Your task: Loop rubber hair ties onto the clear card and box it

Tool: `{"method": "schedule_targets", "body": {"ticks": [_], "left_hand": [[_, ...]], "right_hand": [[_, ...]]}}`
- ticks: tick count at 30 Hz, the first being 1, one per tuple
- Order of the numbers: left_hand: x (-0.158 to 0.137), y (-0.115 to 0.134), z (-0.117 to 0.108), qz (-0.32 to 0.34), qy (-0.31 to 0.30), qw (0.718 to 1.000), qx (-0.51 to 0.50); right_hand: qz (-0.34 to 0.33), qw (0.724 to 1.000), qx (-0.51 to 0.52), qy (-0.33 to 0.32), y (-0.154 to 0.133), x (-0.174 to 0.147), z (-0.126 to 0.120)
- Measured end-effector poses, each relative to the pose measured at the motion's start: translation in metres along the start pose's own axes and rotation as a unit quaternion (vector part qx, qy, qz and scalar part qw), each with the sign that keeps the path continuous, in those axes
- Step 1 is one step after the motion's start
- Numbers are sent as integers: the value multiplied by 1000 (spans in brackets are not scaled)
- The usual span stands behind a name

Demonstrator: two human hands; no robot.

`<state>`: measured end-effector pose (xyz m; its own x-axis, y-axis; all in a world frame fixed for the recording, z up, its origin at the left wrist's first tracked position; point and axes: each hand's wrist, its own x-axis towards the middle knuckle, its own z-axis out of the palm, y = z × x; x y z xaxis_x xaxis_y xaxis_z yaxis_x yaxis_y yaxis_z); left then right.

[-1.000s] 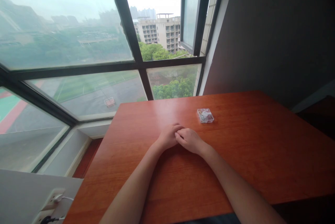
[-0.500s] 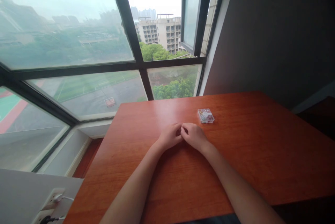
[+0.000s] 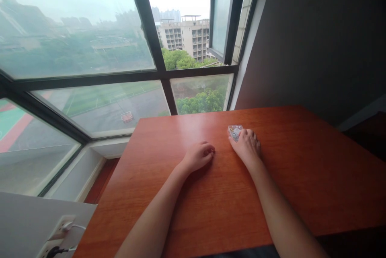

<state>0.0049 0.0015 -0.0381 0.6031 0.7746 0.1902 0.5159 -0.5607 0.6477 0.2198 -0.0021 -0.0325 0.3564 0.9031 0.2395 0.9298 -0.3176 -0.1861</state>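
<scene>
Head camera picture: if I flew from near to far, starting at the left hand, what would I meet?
Left hand, clear plastic box, dark window frame, green trees, beige building, hazy towers. I skip the right hand because it overlaps the box.

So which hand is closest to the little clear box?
The right hand: it hides part of the clear box from view. The left hand is curled on the table, apart from the box.
</scene>
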Motion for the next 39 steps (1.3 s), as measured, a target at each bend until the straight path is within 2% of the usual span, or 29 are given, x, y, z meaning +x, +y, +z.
{"method": "schedule_targets", "body": {"ticks": [9, 14, 19, 26, 29, 32, 39], "left_hand": [[0, 1, -1, 2, -1, 1000, 6], [-1, -2, 2, 3, 6, 1000, 11], [-2, -11, 3, -42, 94, 994, 31], [0, -10, 9, -86, 108, 987, 83], [1, -10, 11, -98, 137, 985, 47], [3, -12, 10, -83, 156, 984, -12], [4, -25, 12, -55, 157, 982, -95]], "right_hand": [[2, 1000, 17, -4, -1, 1, -2], [-78, 993, 84, -31, -6, -2, 3], [-148, 976, 153, -37, -21, -14, 9], [-180, 957, 226, -40, -43, -33, 13], [-165, 955, 241, -43, -47, -37, 12], [-154, 955, 250, -44, -49, -38, 10], [-140, 951, 270, -52, -47, -35, 6]]}}
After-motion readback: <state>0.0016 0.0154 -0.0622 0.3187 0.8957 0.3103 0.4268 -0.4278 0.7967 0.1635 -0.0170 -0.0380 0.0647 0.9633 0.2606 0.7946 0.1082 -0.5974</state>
